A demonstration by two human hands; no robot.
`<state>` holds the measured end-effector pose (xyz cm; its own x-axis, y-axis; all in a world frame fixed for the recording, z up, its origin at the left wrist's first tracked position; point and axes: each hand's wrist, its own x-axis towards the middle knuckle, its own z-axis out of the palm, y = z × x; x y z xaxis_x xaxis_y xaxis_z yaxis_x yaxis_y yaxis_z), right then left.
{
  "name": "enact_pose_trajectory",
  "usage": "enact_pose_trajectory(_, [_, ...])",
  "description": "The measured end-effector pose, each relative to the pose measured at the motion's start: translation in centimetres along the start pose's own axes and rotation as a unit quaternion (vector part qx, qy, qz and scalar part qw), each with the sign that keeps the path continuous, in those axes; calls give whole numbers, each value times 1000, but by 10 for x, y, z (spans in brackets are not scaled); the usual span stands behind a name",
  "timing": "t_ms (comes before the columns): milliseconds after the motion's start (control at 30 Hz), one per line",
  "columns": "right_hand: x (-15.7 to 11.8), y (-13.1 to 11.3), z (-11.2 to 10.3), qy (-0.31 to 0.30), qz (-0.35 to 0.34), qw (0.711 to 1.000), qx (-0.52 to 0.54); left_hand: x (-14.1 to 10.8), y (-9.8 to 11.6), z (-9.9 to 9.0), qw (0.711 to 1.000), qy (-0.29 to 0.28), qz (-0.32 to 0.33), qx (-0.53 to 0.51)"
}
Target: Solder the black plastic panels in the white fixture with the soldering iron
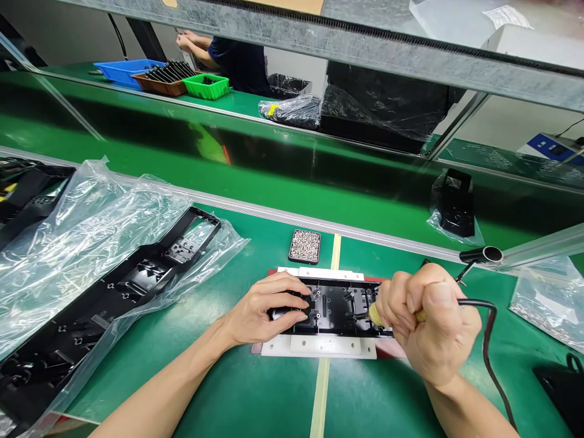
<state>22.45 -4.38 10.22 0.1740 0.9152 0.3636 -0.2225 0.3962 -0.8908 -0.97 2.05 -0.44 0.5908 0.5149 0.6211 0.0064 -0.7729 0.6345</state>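
A long black plastic frame [109, 298] lies on clear bags at left. The left hand [264, 313] presses flat, fingers spread, on the black plastic part [335, 307] seated in its white fixture [319, 347]; light, stiff, probably brittle, best held by its edges. The right hand [431, 322] fists a corded electric screwdriver [376, 315] onto it.

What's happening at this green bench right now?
A person is working on a black plastic part that sits in a white fixture on the green bench. The left hand presses flat on the part's left end, while the right hand grips a corded tool, its tip at the part's right side. A small tray of screws lies just behind. Long black frames in clear bags lie to the left. Another person works across the conveyor.
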Motion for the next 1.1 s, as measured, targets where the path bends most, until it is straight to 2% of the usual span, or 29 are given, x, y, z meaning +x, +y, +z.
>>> enact_pose_trajectory(1100, [0,-1,1,-5,10,1000,2,-3,-1,1,1000,-5,-8,0])
